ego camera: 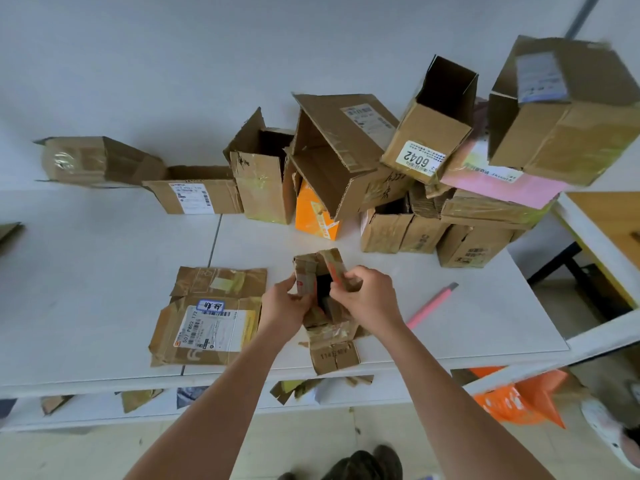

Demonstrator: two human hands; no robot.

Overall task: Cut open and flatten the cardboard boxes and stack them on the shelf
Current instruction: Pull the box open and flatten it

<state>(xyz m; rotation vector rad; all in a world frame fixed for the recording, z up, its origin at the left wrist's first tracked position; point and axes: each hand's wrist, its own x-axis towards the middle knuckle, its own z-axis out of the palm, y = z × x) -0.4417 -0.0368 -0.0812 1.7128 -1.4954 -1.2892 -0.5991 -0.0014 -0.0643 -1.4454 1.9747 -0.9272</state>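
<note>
Plain pale grey wall [173, 57] behind a white tabletop [86, 271], seam running front to back left of centre; grey pipe [583, 13] at the upper right; wood-topped table [613, 220] beyond the right edge; beige floor [86, 452] below, softly and evenly lit

Both hands, left [284, 303] and right [367, 299], grip a small box [320, 271] near the table's [104, 244] front edge. A flattened box [211, 317] lies left; a pink knife [433, 304] right.
</note>
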